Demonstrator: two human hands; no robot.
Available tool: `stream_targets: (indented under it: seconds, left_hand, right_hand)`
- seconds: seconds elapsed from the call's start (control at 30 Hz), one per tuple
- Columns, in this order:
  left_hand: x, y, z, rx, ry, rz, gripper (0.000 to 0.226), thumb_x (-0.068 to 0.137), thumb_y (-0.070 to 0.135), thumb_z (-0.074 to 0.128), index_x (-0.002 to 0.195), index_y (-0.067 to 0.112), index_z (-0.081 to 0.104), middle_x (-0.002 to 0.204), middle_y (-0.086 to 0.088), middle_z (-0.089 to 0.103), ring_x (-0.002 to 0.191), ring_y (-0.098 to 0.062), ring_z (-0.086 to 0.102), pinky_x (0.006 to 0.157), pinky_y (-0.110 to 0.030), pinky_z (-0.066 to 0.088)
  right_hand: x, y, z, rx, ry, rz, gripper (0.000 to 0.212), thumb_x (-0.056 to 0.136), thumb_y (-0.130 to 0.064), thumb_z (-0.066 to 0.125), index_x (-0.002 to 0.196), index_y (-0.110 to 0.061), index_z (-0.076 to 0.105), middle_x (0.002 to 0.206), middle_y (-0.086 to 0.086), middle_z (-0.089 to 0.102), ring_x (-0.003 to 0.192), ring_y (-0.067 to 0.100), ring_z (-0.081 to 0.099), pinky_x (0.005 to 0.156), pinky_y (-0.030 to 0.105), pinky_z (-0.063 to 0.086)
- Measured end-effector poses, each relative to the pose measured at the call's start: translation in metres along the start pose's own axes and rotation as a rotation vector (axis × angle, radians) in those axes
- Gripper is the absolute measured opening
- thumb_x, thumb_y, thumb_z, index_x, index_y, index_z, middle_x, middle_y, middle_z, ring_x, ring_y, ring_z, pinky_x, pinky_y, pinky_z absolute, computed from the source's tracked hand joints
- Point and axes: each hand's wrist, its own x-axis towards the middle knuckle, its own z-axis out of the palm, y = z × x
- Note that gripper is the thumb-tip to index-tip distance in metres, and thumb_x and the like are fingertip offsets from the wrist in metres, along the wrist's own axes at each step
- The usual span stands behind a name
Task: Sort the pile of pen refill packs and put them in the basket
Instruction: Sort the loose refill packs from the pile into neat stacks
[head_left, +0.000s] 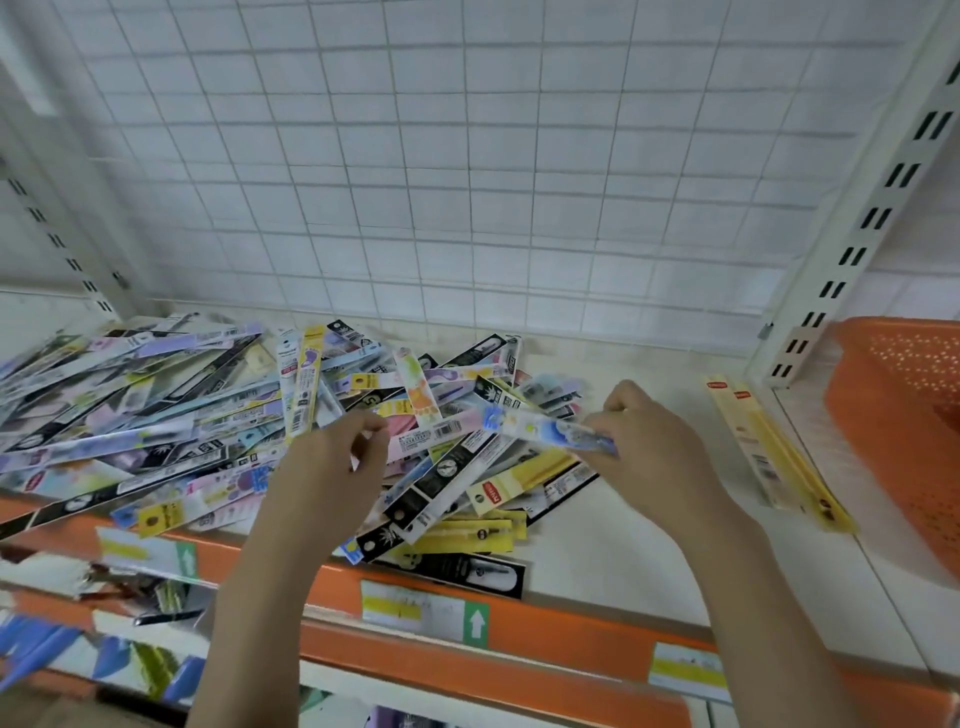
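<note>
Barely begun: the pile of refill packs (218, 415) remains large; two yellow packs (769, 457) lie beside the orange basket (904, 415). Right hand (644, 441) grips a blue-white pack (545, 428); left hand (332, 457) is curled, seemingly holding nothing.

- A white arrow pointing up stands on a green tag (476, 624) on the shelf's orange front rail.
- A second white up-arrow stands on a green tag (187, 560) farther left on that rail.
- Barcodes show on several refill packs (300, 413) in the pile; their digits and brand print are too blurred to read.
</note>
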Motion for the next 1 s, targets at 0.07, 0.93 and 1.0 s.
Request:
stream_targets:
  seconds: [0.07, 0.93, 1.0]
  left_hand:
    - [0.001, -0.004, -0.003, 0.02, -0.002, -0.015, 0.022, 0.095, 0.022, 0.048, 0.11, 0.016, 0.063, 0.071, 0.012, 0.056, 0.05, -0.017, 0.052, 0.046, -0.025, 0.037]
    - [0.024, 0.049, 0.042, 0.414, -0.283, 0.106, 0.014, 0.089, 0.022, 0.049, 0.092, 0.009, 0.053, 0.1, -0.01, 0.062, 0.089, -0.027, 0.059, 0.07, -0.035, 0.047]
    - [0.026, 0.049, 0.037, 0.426, -0.293, 0.125, 0.017, 0.091, 0.02, 0.045, 0.096, 0.007, 0.053, 0.101, -0.012, 0.061, 0.087, -0.028, 0.059, 0.064, -0.033, 0.044]
  right_hand:
    - [0.003, 0.004, -0.004, 0.118, 0.066, -0.006, 0.018, 0.092, -0.027, 0.054, 0.09, -0.012, 0.064, 0.091, -0.003, 0.04, 0.074, 0.015, 0.043, 0.055, 0.025, 0.025]
    - [-0.017, 0.015, 0.005, 0.151, 0.213, 0.292, 0.028, 0.096, -0.038, 0.043, 0.077, -0.019, 0.035, 0.054, -0.006, 0.036, 0.048, 0.013, 0.037, 0.043, 0.027, 0.021]
    - [-0.016, 0.014, 0.003, 0.169, 0.199, 0.276, 0.027, 0.096, -0.034, 0.044, 0.077, -0.019, 0.035, 0.055, -0.007, 0.035, 0.049, 0.011, 0.035, 0.044, 0.026, 0.02]
